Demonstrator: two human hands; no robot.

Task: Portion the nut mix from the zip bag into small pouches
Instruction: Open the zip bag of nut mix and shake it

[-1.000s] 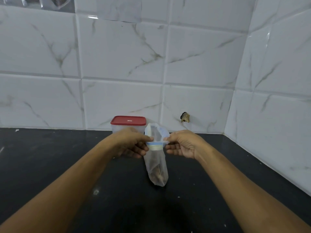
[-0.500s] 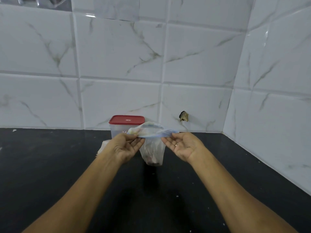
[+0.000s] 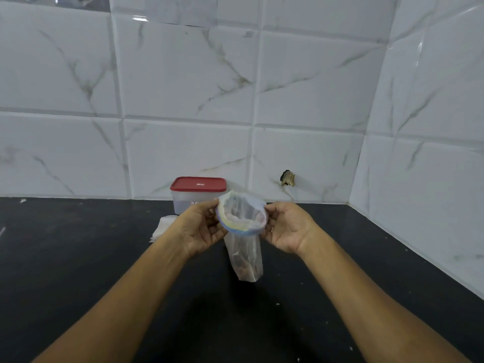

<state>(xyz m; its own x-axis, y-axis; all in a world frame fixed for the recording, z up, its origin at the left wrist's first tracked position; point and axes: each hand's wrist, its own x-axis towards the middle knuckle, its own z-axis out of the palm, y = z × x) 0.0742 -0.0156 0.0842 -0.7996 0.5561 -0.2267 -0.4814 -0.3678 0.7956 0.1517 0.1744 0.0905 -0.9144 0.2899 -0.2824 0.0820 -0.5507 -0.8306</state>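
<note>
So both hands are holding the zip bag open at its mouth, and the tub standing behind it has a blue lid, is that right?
Not quite: the lid is red, not blue, as the head view shows. The rest stands: the left hand and right hand hold the zip bag open at its mouth, and the tub stands behind it.

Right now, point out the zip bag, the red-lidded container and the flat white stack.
zip bag (image 3: 245, 260): head view, clear lower body.
red-lidded container (image 3: 198, 184): head view, middle of the lid.
flat white stack (image 3: 161, 227): head view, exposed left part.
</note>
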